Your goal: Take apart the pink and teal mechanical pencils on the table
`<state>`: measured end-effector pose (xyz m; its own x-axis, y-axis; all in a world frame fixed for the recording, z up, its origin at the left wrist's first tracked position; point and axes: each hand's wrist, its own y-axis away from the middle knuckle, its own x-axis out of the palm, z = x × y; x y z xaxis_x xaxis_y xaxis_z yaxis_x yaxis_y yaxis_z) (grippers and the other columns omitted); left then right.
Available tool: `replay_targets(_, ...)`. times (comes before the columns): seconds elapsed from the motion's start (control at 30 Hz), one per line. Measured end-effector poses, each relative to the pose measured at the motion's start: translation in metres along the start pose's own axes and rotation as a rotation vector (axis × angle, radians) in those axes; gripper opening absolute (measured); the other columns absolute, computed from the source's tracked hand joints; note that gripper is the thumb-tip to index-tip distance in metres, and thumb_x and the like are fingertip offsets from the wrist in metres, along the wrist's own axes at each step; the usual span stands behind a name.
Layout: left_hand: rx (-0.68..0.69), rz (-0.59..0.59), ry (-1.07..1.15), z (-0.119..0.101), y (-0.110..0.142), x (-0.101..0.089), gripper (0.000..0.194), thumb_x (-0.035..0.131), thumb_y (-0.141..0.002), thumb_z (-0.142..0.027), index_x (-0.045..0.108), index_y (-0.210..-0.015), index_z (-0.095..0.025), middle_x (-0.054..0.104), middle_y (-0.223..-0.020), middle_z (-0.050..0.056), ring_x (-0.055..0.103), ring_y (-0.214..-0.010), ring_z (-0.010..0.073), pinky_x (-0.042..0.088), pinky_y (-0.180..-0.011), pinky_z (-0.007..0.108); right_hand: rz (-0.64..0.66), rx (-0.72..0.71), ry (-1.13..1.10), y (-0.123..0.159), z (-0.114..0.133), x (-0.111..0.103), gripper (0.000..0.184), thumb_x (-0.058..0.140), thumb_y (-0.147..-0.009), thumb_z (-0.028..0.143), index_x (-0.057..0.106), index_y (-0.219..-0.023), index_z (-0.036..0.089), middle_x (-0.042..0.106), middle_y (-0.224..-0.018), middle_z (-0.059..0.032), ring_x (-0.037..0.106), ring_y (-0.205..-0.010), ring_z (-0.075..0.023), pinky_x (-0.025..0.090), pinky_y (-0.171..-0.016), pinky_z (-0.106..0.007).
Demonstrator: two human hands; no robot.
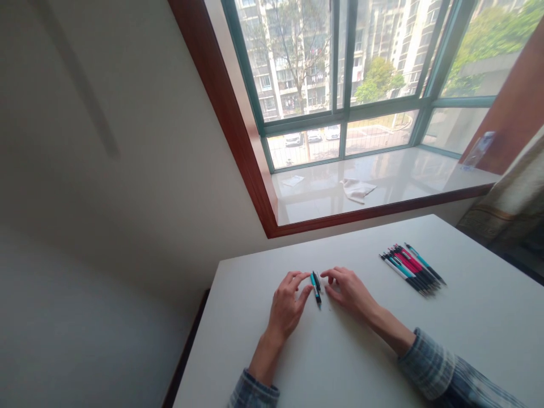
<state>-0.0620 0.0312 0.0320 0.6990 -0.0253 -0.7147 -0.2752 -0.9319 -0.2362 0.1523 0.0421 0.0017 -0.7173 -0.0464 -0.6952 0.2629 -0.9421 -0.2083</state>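
A teal and black pen [315, 288] lies on the white table between my hands, its tip toward me. Right against it is a dark, narrow part, perhaps a clip or a second pen; I cannot tell which. My left hand [288, 303] has its thumb and index fingertips at the pen's left side, spaced apart along it. On the other side, my right hand [349, 292] rests low over the table with fingers curved and thumb apart, the fingertips just right of the pen. Nothing shows in the right hand.
A bundle of several pens [412, 269], white, teal and pink with black grips, lies to the right on the table [348, 368]. Beyond the table's far edge is a window sill [314, 201] with a crumpled white cloth [357, 190]. A curtain [501, 198] hangs at the right.
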Motion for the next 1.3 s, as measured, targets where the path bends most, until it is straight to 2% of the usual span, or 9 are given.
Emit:
replay_targets(0.2, 0.032, -0.055, -0.032, 0.000, 0.008, -0.001, 0.038, 0.050, -0.101, -0.049, 0.067, -0.128, -0.029, 0.066, -0.120, 0.006, 0.063, -0.080, 0.0172, 0.057, -0.083, 0.035, -0.028, -0.024, 0.065, 0.006, -0.001, -0.001, 0.029, 0.056, -0.090, 0.018, 0.071, -0.115, 0.022, 0.071, -0.096, -0.0059, 0.063, -0.097, -0.0234, 0.047, -0.091, -0.035)
replay_targets(0.33, 0.045, -0.070, -0.029, -0.002, 0.013, -0.002, 0.037, 0.048, -0.102, -0.048, 0.067, -0.127, -0.028, 0.066, -0.119, 0.005, 0.063, -0.078, 0.0161, 0.056, -0.082, 0.034, -0.103, -0.003, 0.218, 0.006, -0.013, -0.016, 0.031, 0.056, -0.092, 0.020, 0.069, -0.120, 0.022, 0.072, -0.101, -0.0066, 0.063, -0.100, -0.0244, 0.046, -0.092, -0.036)
replay_targets(0.57, 0.051, -0.055, -0.018, -0.007, 0.019, 0.001, 0.035, 0.048, -0.102, -0.045, 0.069, -0.125, -0.028, 0.066, -0.120, 0.005, 0.064, -0.079, 0.0157, 0.056, -0.085, 0.034, -0.258, 0.187, 0.647, 0.013, -0.074, -0.072, 0.031, 0.054, -0.096, 0.024, 0.069, -0.121, 0.016, 0.072, -0.108, -0.0141, 0.062, -0.100, -0.0304, 0.042, -0.091, -0.042)
replay_targets(0.63, 0.057, -0.052, -0.016, -0.009, 0.020, 0.001, 0.035, 0.048, -0.102, -0.045, 0.069, -0.124, -0.028, 0.066, -0.120, 0.006, 0.064, -0.080, 0.0162, 0.056, -0.085, 0.034, -0.261, 0.259, 0.700, 0.018, -0.091, -0.084, 0.030, 0.055, -0.095, 0.026, 0.070, -0.119, 0.017, 0.072, -0.109, -0.0149, 0.063, -0.101, -0.0312, 0.042, -0.088, -0.042)
replay_targets(0.73, 0.066, -0.051, -0.009, -0.010, 0.021, 0.002, 0.035, 0.048, -0.102, -0.046, 0.068, -0.125, -0.028, 0.065, -0.121, 0.006, 0.065, -0.080, 0.0165, 0.056, -0.085, 0.035, -0.216, 0.292, 0.702, 0.024, -0.106, -0.093, 0.026, 0.057, -0.096, 0.031, 0.074, -0.110, 0.019, 0.072, -0.104, -0.0143, 0.064, -0.098, -0.0306, 0.043, -0.083, -0.040)
replay_targets(0.97, 0.066, -0.054, 0.000, -0.012, 0.021, 0.002, 0.035, 0.049, -0.101, -0.046, 0.068, -0.125, -0.029, 0.065, -0.122, 0.006, 0.064, -0.078, 0.0164, 0.056, -0.082, 0.035, -0.210, 0.206, 0.671, 0.023, -0.095, -0.090, 0.016, 0.061, -0.092, 0.024, 0.077, -0.096, 0.021, 0.072, -0.096, -0.0115, 0.063, -0.095, -0.0284, 0.043, -0.087, -0.037)
replay_targets(1.13, 0.066, -0.060, 0.058, -0.017, 0.022, 0.003, 0.033, 0.049, -0.102, -0.044, 0.070, -0.122, -0.027, 0.065, -0.120, 0.007, 0.061, -0.077, 0.0160, 0.055, -0.081, 0.034, -0.210, 0.209, 0.617, 0.024, -0.083, -0.088, 0.012, 0.063, -0.088, 0.021, 0.075, -0.091, 0.021, 0.074, -0.087, -0.0100, 0.064, -0.096, -0.0296, 0.044, -0.085, -0.037)
replay_targets(1.2, 0.079, -0.078, 0.084, -0.019, 0.022, 0.003, 0.031, 0.049, -0.102, -0.042, 0.071, -0.118, -0.026, 0.066, -0.116, 0.006, 0.061, -0.076, 0.0158, 0.054, -0.080, 0.033, -0.262, 0.179, 0.518, 0.025, -0.074, -0.089, 0.015, 0.063, -0.087, 0.022, 0.074, -0.097, 0.022, 0.074, -0.084, -0.0078, 0.066, -0.092, -0.0281, 0.046, -0.082, -0.036)
replay_targets(1.3, 0.091, -0.102, 0.115, -0.024, 0.023, 0.002, 0.030, 0.049, -0.102, -0.040, 0.074, -0.109, -0.024, 0.069, -0.106, 0.006, 0.060, -0.074, 0.0159, 0.052, -0.075, 0.030, -0.426, 0.100, 0.224, 0.024, -0.055, -0.091, 0.025, 0.062, -0.090, 0.030, 0.071, -0.111, 0.022, 0.074, -0.090, -0.0052, 0.068, -0.079, -0.0228, 0.049, -0.078, -0.035)
